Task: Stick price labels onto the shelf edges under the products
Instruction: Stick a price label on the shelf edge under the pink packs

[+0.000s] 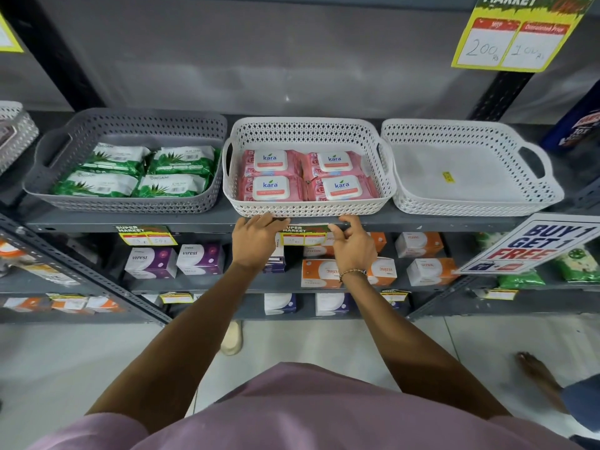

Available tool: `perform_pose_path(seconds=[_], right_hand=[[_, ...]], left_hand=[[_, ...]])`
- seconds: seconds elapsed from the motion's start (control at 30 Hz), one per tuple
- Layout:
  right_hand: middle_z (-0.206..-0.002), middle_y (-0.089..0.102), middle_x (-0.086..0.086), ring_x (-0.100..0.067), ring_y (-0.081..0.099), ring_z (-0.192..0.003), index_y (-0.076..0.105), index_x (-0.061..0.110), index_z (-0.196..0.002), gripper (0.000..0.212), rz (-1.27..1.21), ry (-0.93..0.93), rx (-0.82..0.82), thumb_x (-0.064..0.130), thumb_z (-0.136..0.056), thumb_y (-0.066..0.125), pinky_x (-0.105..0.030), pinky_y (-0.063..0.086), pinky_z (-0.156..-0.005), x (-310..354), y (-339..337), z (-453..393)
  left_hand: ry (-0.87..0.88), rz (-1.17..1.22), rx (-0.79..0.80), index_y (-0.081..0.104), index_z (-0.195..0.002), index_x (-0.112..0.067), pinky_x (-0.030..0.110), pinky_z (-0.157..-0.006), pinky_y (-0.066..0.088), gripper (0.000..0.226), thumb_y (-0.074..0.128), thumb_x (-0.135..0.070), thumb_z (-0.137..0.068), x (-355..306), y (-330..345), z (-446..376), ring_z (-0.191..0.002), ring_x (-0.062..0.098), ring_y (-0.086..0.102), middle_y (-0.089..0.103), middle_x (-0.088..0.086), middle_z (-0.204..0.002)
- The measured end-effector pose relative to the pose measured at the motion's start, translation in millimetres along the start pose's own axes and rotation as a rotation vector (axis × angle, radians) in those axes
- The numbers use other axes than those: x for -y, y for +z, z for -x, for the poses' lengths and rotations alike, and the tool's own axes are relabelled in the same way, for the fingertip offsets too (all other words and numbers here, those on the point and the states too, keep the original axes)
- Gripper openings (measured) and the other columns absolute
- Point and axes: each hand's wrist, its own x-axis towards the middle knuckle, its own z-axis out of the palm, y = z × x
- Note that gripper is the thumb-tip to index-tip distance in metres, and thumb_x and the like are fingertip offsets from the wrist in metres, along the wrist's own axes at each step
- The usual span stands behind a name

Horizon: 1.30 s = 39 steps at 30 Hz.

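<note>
A yellow and green price label (304, 235) lies against the grey shelf edge (422, 226) under the white basket (308, 207) of pink Kara wipe packs (306, 175). My left hand (256, 241) rests on the label's left end, fingers flat on the shelf edge. My right hand (352, 243) pinches the label's right end between thumb and fingers. Another price label (146, 235) is stuck on the edge under the grey basket (130, 203) of green wipe packs.
An empty white basket (470, 203) stands at the right. A "Buy 1 Get 1 Free" sign (532, 245) juts out at the right. Boxes fill the lower shelves (207, 287). A large price card (516, 34) hangs above. Another person's foot (535, 371) is on the floor.
</note>
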Motion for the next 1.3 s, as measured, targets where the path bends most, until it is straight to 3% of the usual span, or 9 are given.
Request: perform_pose_path(seconds=[0.1, 0.2, 0.27, 0.4, 0.6, 0.8, 1.0, 1.17, 1.3], right_hand=[[-0.073, 0.07, -0.006, -0.027, 0.065, -0.07, 0.061, 0.019, -0.108, 0.032, -0.004, -0.03, 0.01, 0.043, -0.087, 0.059, -0.024, 0.034, -0.052, -1, -1, 3], [-0.073, 0.069, -0.007, -0.026, 0.065, -0.071, 0.055, 0.015, -0.115, 0.05, 0.011, -0.05, 0.043, 0.054, -0.084, 0.057, -0.025, 0.039, -0.054, 3, 2, 10], [-0.074, 0.069, -0.009, -0.028, 0.065, -0.075, 0.051, 0.013, -0.114, 0.064, 0.05, -0.037, 0.035, 0.064, -0.076, 0.059, -0.031, 0.044, -0.054, 10, 6, 13], [-0.084, 0.068, -0.014, -0.034, 0.063, -0.086, 0.046, 0.009, -0.108, 0.073, 0.063, 0.03, 0.024, 0.068, -0.068, 0.065, -0.043, 0.052, -0.063, 23, 13, 13], [-0.08, 0.069, -0.011, -0.031, 0.06, -0.09, 0.049, 0.012, -0.103, 0.057, 0.063, 0.048, 0.043, 0.06, -0.077, 0.061, -0.033, 0.039, -0.054, 15, 12, 5], [-0.077, 0.071, -0.007, -0.027, 0.062, -0.083, 0.059, 0.014, -0.093, 0.033, -0.01, 0.019, 0.043, 0.044, -0.082, 0.063, -0.026, 0.032, -0.054, 8, 3, -2], [-0.084, 0.072, -0.007, -0.029, 0.065, -0.08, 0.063, 0.017, -0.094, 0.025, 0.011, 0.031, 0.06, 0.041, -0.087, 0.06, -0.032, 0.046, -0.056, 5, -3, -5], [-0.08, 0.072, -0.012, -0.033, 0.065, -0.075, 0.063, 0.014, -0.099, 0.023, 0.09, -0.066, -0.004, 0.035, -0.093, 0.054, -0.026, 0.033, -0.051, 10, -12, 12], [-0.082, 0.069, -0.009, -0.031, 0.062, -0.075, 0.064, 0.01, -0.086, 0.006, 0.09, -0.365, -0.155, 0.011, -0.088, 0.059, -0.03, 0.047, -0.057, 24, -18, 32]], left_hand=[[0.003, 0.035, 0.024, 0.073, -0.088, -0.028, 0.026, -0.056, 0.044, 0.033, 0.069, -0.002, -0.066, -1, -2, -4, -0.06, 0.018, 0.065, 0.068, -0.006, -0.069], [0.008, 0.065, 0.032, 0.07, -0.092, -0.024, 0.029, -0.061, 0.047, 0.012, 0.063, -0.031, -0.084, -2, 0, 0, -0.067, 0.019, 0.068, 0.073, -0.005, -0.075], [-0.005, 0.036, 0.054, 0.069, -0.09, -0.021, 0.029, -0.062, 0.047, 0.03, 0.054, -0.047, -0.086, -8, 3, 1, -0.067, 0.018, 0.068, 0.073, -0.004, -0.073], [-0.056, -0.033, 0.062, 0.064, -0.071, -0.017, 0.026, -0.058, 0.044, 0.041, 0.049, -0.054, -0.082, -19, 3, -9, -0.053, 0.018, 0.063, 0.064, -0.003, -0.053], [-0.097, -0.007, 0.104, 0.061, -0.061, -0.018, 0.024, -0.055, 0.04, 0.037, 0.052, -0.046, -0.085, -15, 3, -12, -0.045, 0.015, 0.059, 0.061, -0.004, -0.047], [-0.055, 0.08, 0.131, 0.072, -0.072, -0.023, 0.025, -0.056, 0.044, 0.022, 0.052, -0.018, -0.079, -2, -1, -10, -0.053, 0.018, 0.065, 0.069, -0.004, -0.057], [-0.046, 0.042, 0.123, 0.075, -0.09, -0.027, 0.021, -0.052, 0.044, 0.052, 0.062, 0.006, -0.052, -7, -21, -2, -0.047, 0.019, 0.061, 0.065, -0.004, -0.055], [0.024, -0.016, 0.133, 0.072, -0.095, -0.023, 0.022, -0.047, 0.045, 0.024, 0.072, -0.011, -0.074, -2, -33, 6, -0.042, 0.018, 0.059, 0.066, -0.005, -0.054], [0.034, -0.021, -0.011, 0.063, -0.112, -0.019, 0.034, -0.065, 0.048, 0.025, 0.051, -0.023, -0.091, 4, -54, 5, -0.079, 0.025, 0.065, 0.071, 0.003, -0.091]])
